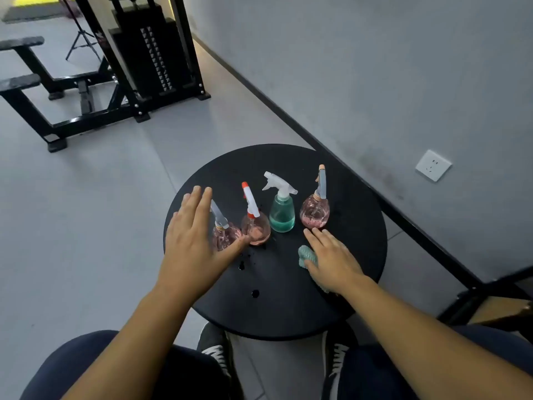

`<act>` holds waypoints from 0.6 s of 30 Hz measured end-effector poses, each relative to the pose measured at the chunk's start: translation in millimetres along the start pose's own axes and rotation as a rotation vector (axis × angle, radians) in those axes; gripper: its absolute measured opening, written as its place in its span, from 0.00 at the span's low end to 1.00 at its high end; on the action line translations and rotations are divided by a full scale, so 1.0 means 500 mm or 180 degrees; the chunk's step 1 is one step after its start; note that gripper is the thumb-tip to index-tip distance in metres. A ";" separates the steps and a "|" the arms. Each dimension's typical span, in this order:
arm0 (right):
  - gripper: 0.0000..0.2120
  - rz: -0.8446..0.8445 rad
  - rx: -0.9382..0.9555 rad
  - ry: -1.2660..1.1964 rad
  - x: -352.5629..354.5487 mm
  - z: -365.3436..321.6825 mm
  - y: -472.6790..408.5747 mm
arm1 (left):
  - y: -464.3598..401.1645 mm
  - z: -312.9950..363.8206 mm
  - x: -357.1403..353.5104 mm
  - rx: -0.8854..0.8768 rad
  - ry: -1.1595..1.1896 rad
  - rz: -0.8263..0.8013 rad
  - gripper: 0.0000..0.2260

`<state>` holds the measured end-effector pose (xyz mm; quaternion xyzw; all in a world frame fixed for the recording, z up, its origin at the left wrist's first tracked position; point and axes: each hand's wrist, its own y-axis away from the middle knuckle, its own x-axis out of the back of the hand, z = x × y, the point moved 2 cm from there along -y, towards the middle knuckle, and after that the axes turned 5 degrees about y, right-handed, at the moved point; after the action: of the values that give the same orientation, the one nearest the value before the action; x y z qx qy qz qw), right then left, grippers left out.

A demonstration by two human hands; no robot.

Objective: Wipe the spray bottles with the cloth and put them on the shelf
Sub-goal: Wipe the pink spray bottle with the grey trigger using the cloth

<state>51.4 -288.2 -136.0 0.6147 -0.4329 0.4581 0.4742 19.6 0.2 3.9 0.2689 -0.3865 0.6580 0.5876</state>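
Note:
Several spray bottles stand in a row on a round black table (pixel 288 307). From the left: a pink bottle with a clear nozzle (pixel 227 235), a pink bottle with a white and orange nozzle (pixel 256 226), a green bottle with a white trigger (pixel 282 215), and a pink bottle with a grey nozzle (pixel 315 210). My left hand (pixel 191 241) hovers flat, fingers straight, over the leftmost bottle and partly hides it. My right hand (pixel 331 261) lies flat on a teal cloth (pixel 307 255) on the table, in front of the rightmost bottle.
Dark water drops (pixel 255 293) dot the table in front of the bottles. A grey wall with a socket (pixel 432 166) runs along the right. Black gym equipment (pixel 150 53) stands at the back left. A black frame with a wooden board (pixel 496 307) is at the lower right.

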 end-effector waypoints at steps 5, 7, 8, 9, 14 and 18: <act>0.35 -0.0428 -0.0092 0.0171 -0.038 0.003 -0.001 | -0.005 -0.005 -0.011 0.0059 -0.0094 -0.0064 0.51; 0.35 -0.0642 -0.0152 0.0209 -0.047 0.000 0.000 | -0.005 -0.013 -0.017 0.0098 -0.0131 -0.0021 0.50; 0.35 -0.0729 -0.0175 0.0230 -0.046 -0.001 -0.001 | -0.006 -0.016 -0.018 0.0104 -0.0136 0.0004 0.49; 0.35 -0.0779 -0.0193 0.0217 -0.047 -0.002 -0.002 | -0.007 -0.018 -0.020 0.0126 -0.0167 0.0012 0.49; 0.33 -0.0767 -0.0303 0.0072 -0.032 -0.006 -0.007 | -0.012 -0.027 -0.024 0.0183 -0.0243 0.0011 0.48; 0.27 -0.0524 -0.0411 -0.0216 -0.003 -0.010 -0.013 | -0.014 -0.035 -0.024 0.0261 -0.0293 0.0001 0.48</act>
<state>56.5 -282.2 -137.8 0.6316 -0.4253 0.3677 0.5339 30.4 7.8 -14.3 0.3227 -0.3858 0.6604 0.5576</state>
